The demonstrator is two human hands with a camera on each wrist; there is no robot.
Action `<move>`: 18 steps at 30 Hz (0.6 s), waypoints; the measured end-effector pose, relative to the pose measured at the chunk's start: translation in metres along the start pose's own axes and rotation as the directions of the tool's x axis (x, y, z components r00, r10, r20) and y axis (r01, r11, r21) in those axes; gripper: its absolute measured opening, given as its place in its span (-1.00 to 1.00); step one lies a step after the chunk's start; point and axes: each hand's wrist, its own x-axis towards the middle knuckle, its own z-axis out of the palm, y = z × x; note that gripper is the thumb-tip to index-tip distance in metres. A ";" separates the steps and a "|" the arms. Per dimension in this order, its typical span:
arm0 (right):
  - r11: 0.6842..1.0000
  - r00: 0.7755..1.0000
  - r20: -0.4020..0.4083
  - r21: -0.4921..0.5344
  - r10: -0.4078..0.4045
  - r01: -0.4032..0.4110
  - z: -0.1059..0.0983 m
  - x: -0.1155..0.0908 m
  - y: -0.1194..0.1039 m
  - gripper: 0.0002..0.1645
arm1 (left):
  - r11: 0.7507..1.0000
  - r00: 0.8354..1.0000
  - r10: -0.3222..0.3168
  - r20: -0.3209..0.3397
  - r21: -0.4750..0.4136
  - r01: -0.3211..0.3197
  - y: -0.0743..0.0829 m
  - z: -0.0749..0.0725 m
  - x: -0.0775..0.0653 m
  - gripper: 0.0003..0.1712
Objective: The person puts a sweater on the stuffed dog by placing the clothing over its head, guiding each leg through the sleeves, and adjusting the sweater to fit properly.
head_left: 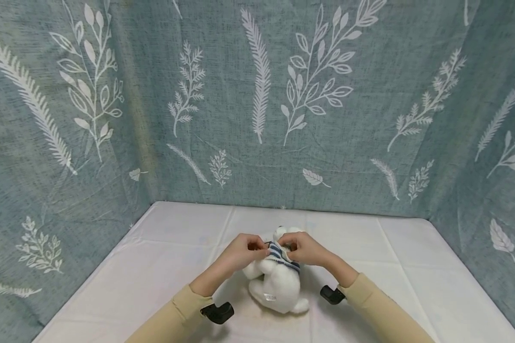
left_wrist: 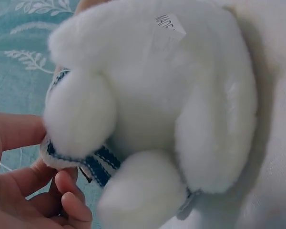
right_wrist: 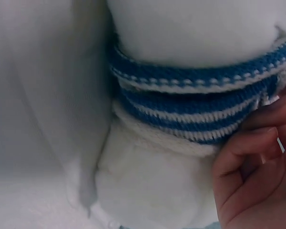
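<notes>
A white plush toy (head_left: 282, 286) lies on the table, its round head at the far side and a printed tag (head_left: 270, 297) on its near end. Around it runs a blue-and-white striped knitted garment (right_wrist: 181, 114). My left hand (head_left: 242, 252) pinches one edge of the knit between thumb and fingers; in the left wrist view that hand (left_wrist: 28, 186) is beside a stubby plush limb (left_wrist: 81, 112). From the other side, my right hand (head_left: 307, 248) pinches the knit near the head. The right wrist view shows its fingers (right_wrist: 248, 148) curled at the striped edge.
A white cloth (head_left: 163, 243) with fold creases covers the table. Grey-green curtains (head_left: 223, 95) with white leaf prints stand behind it and at both sides. Black wrist cameras (head_left: 217, 313) sit under both forearms, close to the toy.
</notes>
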 end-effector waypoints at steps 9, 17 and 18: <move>1.000 0.998 -0.060 0.004 0.008 -0.007 0.004 -0.003 0.002 -0.63 | 1.000 0.995 0.002 0.101 -0.015 -0.001 -0.006 -0.013 -0.010 -0.87; 0.993 0.992 -0.079 0.083 0.096 -0.090 0.007 -0.004 0.004 -0.71 | 1.000 0.980 0.015 0.199 0.001 -0.016 -0.011 -0.018 -0.018 -0.96; 0.990 0.990 -0.082 0.096 0.112 -0.104 0.007 -0.005 0.004 -0.73 | 1.000 0.978 0.021 0.207 0.012 -0.024 -0.012 -0.018 -0.018 -0.96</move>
